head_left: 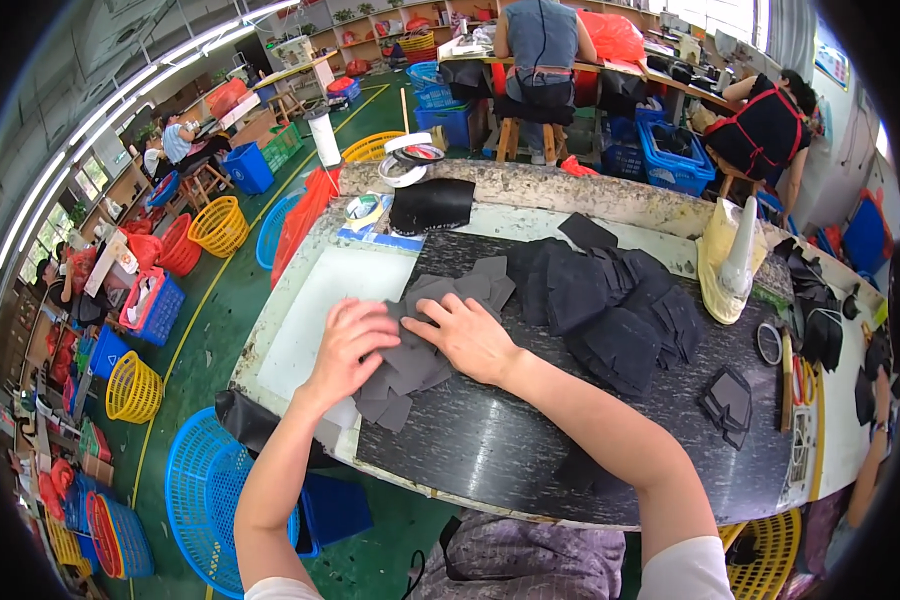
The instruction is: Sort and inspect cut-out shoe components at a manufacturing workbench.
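A loose heap of dark grey cut fabric pieces (410, 365) lies on the black-streaked work board (490, 440), between and under my hands. At the heap's left side is my left hand (345, 345), its fingers slightly curled, apart and a little blurred; no piece shows clearly gripped in it. My right hand (467, 338) rests over the top of the heap with fingers spread, pressing lightly on the pieces. What lies under its palm is hidden. Bigger stacks of black fabric pieces (600, 300) are piled just right of my right hand.
Tape rolls (410, 160) and a black sheet (432, 205) sit at the table's far edge. A yellowish bag (722, 262), a small ring (768, 343) and black frame-like pieces (727, 405) are on the right. A blue basket (195, 490) stands left on the floor. Several people work beyond.
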Demonstrator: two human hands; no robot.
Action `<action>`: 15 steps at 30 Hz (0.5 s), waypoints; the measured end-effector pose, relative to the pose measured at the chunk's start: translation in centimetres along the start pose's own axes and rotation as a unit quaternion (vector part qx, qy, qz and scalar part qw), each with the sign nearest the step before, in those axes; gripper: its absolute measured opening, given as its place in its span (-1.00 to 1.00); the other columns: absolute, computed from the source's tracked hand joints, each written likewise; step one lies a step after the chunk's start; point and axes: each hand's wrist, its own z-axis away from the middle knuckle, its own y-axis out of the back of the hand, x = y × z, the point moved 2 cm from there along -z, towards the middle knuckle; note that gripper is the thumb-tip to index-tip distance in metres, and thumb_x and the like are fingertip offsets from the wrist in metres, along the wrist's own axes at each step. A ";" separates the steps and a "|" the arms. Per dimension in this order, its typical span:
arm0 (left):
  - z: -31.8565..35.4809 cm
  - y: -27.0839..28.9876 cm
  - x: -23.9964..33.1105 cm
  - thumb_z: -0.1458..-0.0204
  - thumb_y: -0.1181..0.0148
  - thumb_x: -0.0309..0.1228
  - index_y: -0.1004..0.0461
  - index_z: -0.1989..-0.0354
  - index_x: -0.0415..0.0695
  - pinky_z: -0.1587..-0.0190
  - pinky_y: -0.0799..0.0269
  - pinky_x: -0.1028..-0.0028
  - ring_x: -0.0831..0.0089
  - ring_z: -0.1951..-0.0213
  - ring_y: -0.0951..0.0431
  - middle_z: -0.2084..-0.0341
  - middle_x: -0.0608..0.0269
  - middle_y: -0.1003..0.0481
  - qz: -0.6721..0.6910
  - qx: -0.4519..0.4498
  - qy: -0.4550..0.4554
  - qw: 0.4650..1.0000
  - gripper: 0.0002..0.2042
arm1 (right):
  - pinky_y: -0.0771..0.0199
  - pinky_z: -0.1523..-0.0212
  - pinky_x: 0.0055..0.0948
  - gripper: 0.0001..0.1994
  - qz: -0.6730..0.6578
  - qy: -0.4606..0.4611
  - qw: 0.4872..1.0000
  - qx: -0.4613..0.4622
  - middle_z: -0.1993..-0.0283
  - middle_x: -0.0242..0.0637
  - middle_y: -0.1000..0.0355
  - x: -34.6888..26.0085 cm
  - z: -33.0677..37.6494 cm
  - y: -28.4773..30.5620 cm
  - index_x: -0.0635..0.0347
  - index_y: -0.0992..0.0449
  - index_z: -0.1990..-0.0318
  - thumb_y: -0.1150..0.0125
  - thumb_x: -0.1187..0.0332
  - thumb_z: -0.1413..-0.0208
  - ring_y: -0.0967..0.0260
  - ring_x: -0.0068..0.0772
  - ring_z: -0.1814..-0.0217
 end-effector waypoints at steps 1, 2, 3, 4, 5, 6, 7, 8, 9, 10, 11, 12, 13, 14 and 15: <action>1.0 -0.2 -0.2 0.33 -0.28 -0.62 -0.58 0.18 -0.08 -0.30 -0.18 0.06 0.26 -0.06 -0.48 0.09 0.21 -0.54 0.012 -0.032 -0.026 0.999 -0.59 | -0.43 0.00 -0.31 -0.50 -0.003 0.002 1.000 0.000 -0.10 -0.34 -0.25 -0.4 -0.1 0.0 -0.10 -0.40 -0.22 -0.08 0.39 -0.06 -0.27 -0.29 -0.07; 0.9 -0.2 1.4 0.32 -0.27 -0.61 -0.58 0.20 -0.13 -0.29 -0.24 0.07 0.30 0.05 -0.56 0.22 0.25 -0.60 -0.010 -0.037 -0.045 0.998 -0.62 | -0.43 0.00 -0.31 -0.50 -0.008 -0.013 1.000 -0.025 -0.11 -0.35 -0.25 -0.2 0.1 0.2 -0.10 -0.41 -0.22 -0.09 0.39 -0.05 -0.27 -0.30 -0.08; 1.7 0.1 2.4 0.32 -0.27 -0.61 -0.58 0.20 -0.13 -0.29 -0.24 0.07 0.30 0.05 -0.56 0.22 0.25 -0.60 -0.008 -0.041 -0.044 0.998 -0.62 | -0.43 0.00 -0.32 -0.49 -0.016 -0.026 0.998 -0.048 -0.12 -0.36 -0.24 -0.3 0.1 0.2 -0.11 -0.41 -0.22 -0.09 0.39 -0.04 -0.26 -0.30 -0.09; 2.6 0.2 3.3 0.31 -0.27 -0.62 -0.58 0.21 -0.13 -0.26 -0.30 0.09 0.30 0.06 -0.57 0.23 0.25 -0.59 0.065 -0.072 -0.032 0.995 -0.64 | -0.43 0.00 -0.32 -0.49 -0.019 -0.029 0.998 -0.050 -0.12 -0.36 -0.24 -0.1 0.2 0.0 -0.11 -0.41 -0.22 -0.09 0.39 -0.04 -0.26 -0.30 -0.09; 3.8 0.6 4.3 0.30 -0.26 -0.62 -0.59 0.22 -0.13 -0.23 -0.36 0.12 0.29 0.08 -0.58 0.24 0.24 -0.59 0.136 -0.104 -0.015 0.985 -0.65 | -0.42 -0.01 -0.31 -0.48 -0.015 -0.023 0.999 -0.031 -0.13 -0.36 -0.24 -0.4 0.1 -0.1 -0.11 -0.41 -0.23 -0.11 0.40 -0.03 -0.26 -0.29 -0.09; 4.3 0.8 5.5 0.29 -0.26 -0.62 -0.60 0.23 -0.14 -0.18 -0.41 0.14 0.29 0.10 -0.58 0.26 0.24 -0.60 0.158 -0.110 -0.006 0.981 -0.66 | -0.41 -0.02 -0.30 -0.47 -0.008 -0.020 1.000 -0.014 -0.15 -0.36 -0.24 -0.4 0.3 -0.1 -0.11 -0.41 -0.23 -0.12 0.40 -0.02 -0.26 -0.29 -0.09; 4.5 0.9 6.7 0.28 -0.27 -0.62 -0.61 0.24 -0.14 -0.14 -0.45 0.16 0.29 0.12 -0.59 0.28 0.24 -0.60 0.179 -0.116 0.002 0.977 -0.68 | -0.41 -0.02 -0.30 -0.47 -0.010 -0.023 1.000 -0.017 -0.15 -0.36 -0.24 -0.3 0.5 -0.2 -0.11 -0.41 -0.23 -0.12 0.40 -0.02 -0.26 -0.29 -0.09; 4.7 1.2 7.6 0.28 -0.26 -0.65 -0.61 0.24 -0.16 -0.11 -0.46 0.17 0.25 0.13 -0.60 0.27 0.21 -0.60 0.187 -0.115 0.011 0.976 -0.68 | -0.41 -0.03 -0.30 -0.46 -0.012 -0.025 1.000 -0.005 -0.16 -0.35 -0.24 -0.4 0.5 0.0 -0.11 -0.40 -0.23 -0.13 0.40 -0.01 -0.26 -0.29 -0.08; 4.4 1.4 8.2 0.28 -0.26 -0.65 -0.61 0.24 -0.16 -0.11 -0.46 0.17 0.25 0.13 -0.60 0.27 0.21 -0.60 0.190 -0.118 0.012 0.975 -0.68 | -0.40 -0.04 -0.29 -0.44 -0.012 -0.028 1.000 0.006 -0.18 -0.35 -0.24 -0.3 0.5 0.2 -0.12 -0.40 -0.24 -0.14 0.40 0.01 -0.26 -0.30 -0.08; 3.8 1.6 8.6 0.28 -0.24 -0.67 -0.61 0.24 -0.17 -0.08 -0.47 0.20 0.25 0.13 -0.60 0.26 0.20 -0.60 0.222 -0.077 0.022 0.972 -0.67 | -0.38 -0.08 -0.27 -0.54 -0.090 -0.047 0.995 0.011 -0.15 -0.28 -0.29 0.1 1.1 0.8 -0.02 -0.41 -0.22 -0.12 0.39 -0.11 -0.28 -0.25 -0.11; 3.8 1.7 8.8 0.28 -0.22 -0.69 -0.61 0.24 -0.19 -0.05 -0.48 0.23 0.24 0.14 -0.61 0.25 0.18 -0.61 0.251 -0.037 0.037 0.967 -0.67 | -0.38 -0.08 -0.27 -0.54 -0.095 -0.050 0.994 0.010 -0.15 -0.28 -0.29 -0.5 1.5 1.7 -0.02 -0.41 -0.22 -0.12 0.39 -0.11 -0.28 -0.25 -0.11; 3.9 1.4 9.4 0.27 -0.16 -0.74 -0.60 0.24 -0.22 0.02 -0.50 0.32 0.24 0.14 -0.62 0.24 0.15 -0.61 0.303 0.011 0.103 0.947 -0.66 | -0.39 -0.08 -0.29 -0.59 -0.271 -0.073 0.958 0.053 -0.12 -0.25 -0.32 -1.0 2.4 3.1 0.05 -0.43 -0.20 -0.12 0.33 -0.18 -0.31 -0.22 -0.11; 3.5 1.2 9.8 0.17 -0.19 -0.74 -0.59 0.24 -0.24 0.06 -0.51 0.39 0.29 0.15 -0.62 0.25 0.14 -0.60 0.337 0.027 0.190 0.921 -0.72 | -0.39 -0.08 -0.31 -0.63 -0.436 -0.097 0.889 0.096 -0.09 -0.21 -0.34 -1.5 3.4 4.8 0.11 -0.44 -0.18 -0.12 0.27 -0.24 -0.34 -0.20 -0.10; 2.7 0.9 10.4 0.12 -0.22 -0.71 -0.58 0.24 -0.25 0.07 -0.50 0.40 0.30 0.16 -0.62 0.26 0.14 -0.60 0.318 0.016 0.202 0.926 -0.77 | -0.37 -0.11 -0.30 -0.60 -0.515 -0.121 0.849 0.001 -0.12 -0.19 -0.34 -2.3 4.5 6.8 0.15 -0.43 -0.18 -0.13 0.20 -0.26 -0.35 -0.20 -0.13; 1.7 0.3 11.0 0.08 -0.26 -0.67 -0.57 0.23 -0.26 0.08 -0.50 0.41 0.31 0.18 -0.62 0.27 0.13 -0.59 0.301 0.003 0.210 0.930 -0.80 | -0.35 -0.14 -0.30 -0.56 -0.583 -0.147 0.794 -0.092 -0.14 -0.17 -0.34 -3.3 5.8 9.2 0.20 -0.42 -0.19 -0.14 0.13 -0.27 -0.36 -0.20 -0.15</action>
